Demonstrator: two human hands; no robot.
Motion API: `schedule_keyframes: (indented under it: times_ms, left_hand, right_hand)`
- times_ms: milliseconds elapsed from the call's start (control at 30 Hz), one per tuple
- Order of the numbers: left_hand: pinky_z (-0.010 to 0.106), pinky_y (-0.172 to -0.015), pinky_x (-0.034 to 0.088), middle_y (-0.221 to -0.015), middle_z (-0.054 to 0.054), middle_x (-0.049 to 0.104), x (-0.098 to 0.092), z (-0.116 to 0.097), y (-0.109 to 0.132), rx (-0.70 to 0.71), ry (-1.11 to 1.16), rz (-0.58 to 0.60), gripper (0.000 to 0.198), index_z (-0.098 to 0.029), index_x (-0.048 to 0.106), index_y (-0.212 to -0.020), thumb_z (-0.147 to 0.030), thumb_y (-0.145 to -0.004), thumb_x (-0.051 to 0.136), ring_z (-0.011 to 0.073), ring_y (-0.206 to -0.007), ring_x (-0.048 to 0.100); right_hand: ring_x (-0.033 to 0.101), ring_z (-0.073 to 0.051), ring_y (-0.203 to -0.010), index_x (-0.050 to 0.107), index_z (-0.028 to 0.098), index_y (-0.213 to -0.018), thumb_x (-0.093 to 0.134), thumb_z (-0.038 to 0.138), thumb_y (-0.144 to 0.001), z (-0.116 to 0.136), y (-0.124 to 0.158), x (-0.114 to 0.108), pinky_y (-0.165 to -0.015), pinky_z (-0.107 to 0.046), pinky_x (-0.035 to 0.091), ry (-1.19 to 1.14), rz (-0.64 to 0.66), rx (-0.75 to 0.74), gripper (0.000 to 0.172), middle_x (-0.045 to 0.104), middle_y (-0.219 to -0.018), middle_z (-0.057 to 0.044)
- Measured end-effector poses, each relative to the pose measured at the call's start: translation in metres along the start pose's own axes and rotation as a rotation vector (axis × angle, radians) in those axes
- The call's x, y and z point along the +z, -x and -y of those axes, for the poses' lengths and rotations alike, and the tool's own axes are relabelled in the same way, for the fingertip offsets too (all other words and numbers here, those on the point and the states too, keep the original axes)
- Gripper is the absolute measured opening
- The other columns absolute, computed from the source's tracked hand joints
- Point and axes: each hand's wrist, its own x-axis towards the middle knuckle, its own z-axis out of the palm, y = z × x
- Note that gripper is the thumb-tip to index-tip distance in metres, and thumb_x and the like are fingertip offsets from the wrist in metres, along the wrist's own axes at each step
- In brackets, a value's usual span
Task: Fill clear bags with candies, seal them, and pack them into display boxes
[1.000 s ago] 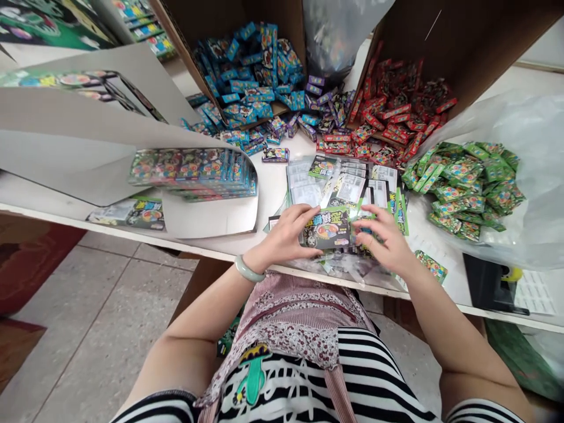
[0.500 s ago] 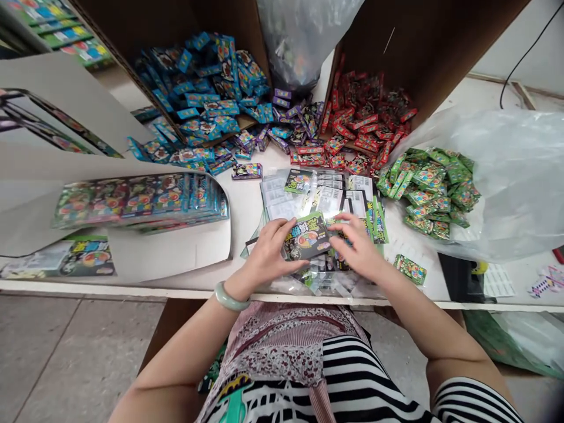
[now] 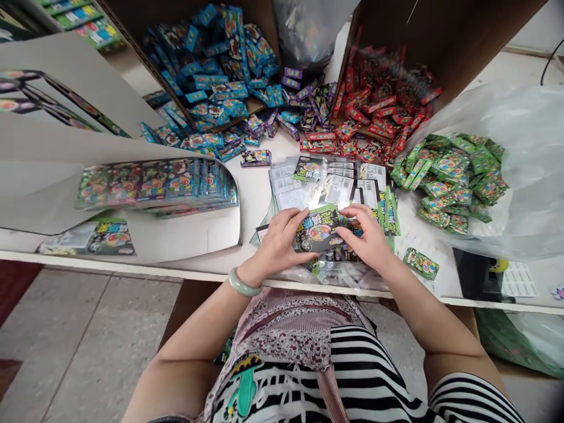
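— Fingers of the left hand (image 3: 278, 242) curl over one edge of the green-and-black packet (image 3: 318, 230), and the right hand (image 3: 368, 241) sets its fingertips (image 3: 350, 215) on the opposite edge. Is that a real grasp?

— I'd call it one. Both hands close on the packet from the sides, which keeps it square between them. It sits over a spread of clear-sleeved printed sheets (image 3: 328, 188), though from here I can't tell whether it touches them.

— Why is the stock laid out like that?

— It looks sorted by colour, with each kind kept apart: blue packets (image 3: 211, 76) heaped in a cardboard box (image 3: 262, 41), red packets (image 3: 379, 106) against a second box (image 3: 440, 47), purple packets (image 3: 308, 97) between them, and green packets (image 3: 449, 182) on a clear plastic bag (image 3: 529, 164).

— And the surface and room?

— I see a white table (image 3: 255, 194) carrying a long row of boxed packets (image 3: 154, 188) on a white card sheet (image 3: 189, 238). Past the table's edge lie speckled stone floor tiles (image 3: 101, 335).
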Motion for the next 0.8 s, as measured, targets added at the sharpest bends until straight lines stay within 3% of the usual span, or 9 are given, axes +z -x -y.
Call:
schedule_keyframes:
  times_ms: [100, 200, 300, 433, 533, 667, 733, 800]
  left_hand:
    - [0.055, -0.107, 0.048, -0.136, 0.018, 0.053, -0.005, -0.003, 0.004, 0.016, -0.018, -0.013, 0.098, -0.023, 0.031, -0.155, -0.057, -0.076, 0.079, 0.0368, -0.127, 0.055]
    - [0.054, -0.106, 0.048, -0.136, 0.019, 0.053, -0.008, -0.005, 0.008, 0.042, -0.035, -0.030, 0.098, -0.023, 0.029, -0.156, -0.057, -0.078, 0.078, 0.0369, -0.126, 0.056]
    - [0.054, -0.104, 0.049, -0.134, 0.020, 0.055, -0.007, -0.009, 0.013, 0.074, -0.075, -0.035, 0.099, -0.022, 0.027, -0.157, -0.057, -0.078, 0.077, 0.0372, -0.123, 0.057]
    - [0.054, -0.101, 0.050, -0.131, 0.020, 0.055, -0.003, -0.014, 0.017, 0.119, -0.084, -0.028, 0.100, -0.020, 0.027, -0.157, -0.058, -0.079, 0.076, 0.0372, -0.121, 0.058]
    - [0.054, -0.103, 0.051, -0.133, 0.019, 0.053, -0.007, -0.013, 0.019, 0.079, -0.036, -0.022, 0.099, -0.022, 0.028, -0.156, -0.059, -0.078, 0.076, 0.0363, -0.123, 0.057]
    - [0.054, -0.106, 0.051, -0.136, 0.016, 0.049, -0.018, -0.006, 0.018, 0.003, 0.075, -0.030, 0.096, -0.026, 0.028, -0.156, -0.056, -0.079, 0.077, 0.0337, -0.126, 0.055]
    - [0.054, -0.107, 0.051, -0.136, 0.015, 0.049, -0.021, -0.004, 0.016, -0.006, 0.122, -0.050, 0.094, -0.027, 0.029, -0.156, -0.055, -0.080, 0.076, 0.0331, -0.126, 0.054]
    - [0.054, -0.108, 0.051, -0.137, 0.015, 0.049, -0.023, -0.003, 0.014, -0.015, 0.142, -0.064, 0.093, -0.027, 0.031, -0.156, -0.055, -0.080, 0.076, 0.0329, -0.127, 0.054]
  right_hand:
    - [0.062, -0.028, -0.113, 0.058, 0.026, -0.126, 0.060, 0.038, -0.092, 0.006, 0.005, 0.002, -0.087, -0.046, 0.058, -0.009, -0.004, -0.029, 0.036, 0.055, -0.130, -0.013]
    - [0.057, -0.031, -0.124, 0.056, 0.029, -0.132, 0.058, 0.037, -0.093, 0.010, 0.010, 0.004, -0.096, -0.054, 0.055, 0.088, -0.048, -0.086, 0.040, 0.056, -0.132, -0.013]
    - [0.057, -0.032, -0.122, 0.063, 0.028, -0.123, 0.061, 0.034, -0.092, 0.014, 0.016, 0.011, -0.104, -0.059, 0.049, 0.166, -0.125, -0.140, 0.032, 0.061, -0.123, -0.011]
    - [0.062, -0.030, -0.111, 0.069, 0.025, -0.098, 0.065, 0.037, -0.089, 0.018, 0.026, 0.019, -0.099, -0.055, 0.052, 0.115, -0.122, -0.114, 0.017, 0.063, -0.112, -0.011]
    - [0.063, -0.028, -0.112, 0.071, 0.027, -0.107, 0.062, 0.037, -0.091, 0.014, 0.021, 0.002, -0.101, -0.052, 0.051, 0.070, -0.102, -0.123, 0.020, 0.066, -0.116, -0.008]
    - [0.066, -0.027, -0.109, 0.074, 0.025, -0.108, 0.059, 0.035, -0.093, -0.018, -0.035, -0.048, -0.101, -0.048, 0.051, 0.175, -0.204, -0.139, 0.023, 0.072, -0.112, -0.008]
    - [0.067, -0.028, -0.106, 0.075, 0.020, -0.105, 0.057, 0.030, -0.093, -0.042, -0.082, -0.071, -0.099, -0.047, 0.052, 0.337, -0.244, -0.051, 0.024, 0.073, -0.108, -0.011]
    - [0.065, -0.030, -0.113, 0.074, 0.014, -0.112, 0.056, 0.023, -0.093, -0.064, -0.132, -0.085, -0.104, -0.048, 0.048, 0.553, -0.187, 0.084, 0.028, 0.072, -0.116, -0.016]
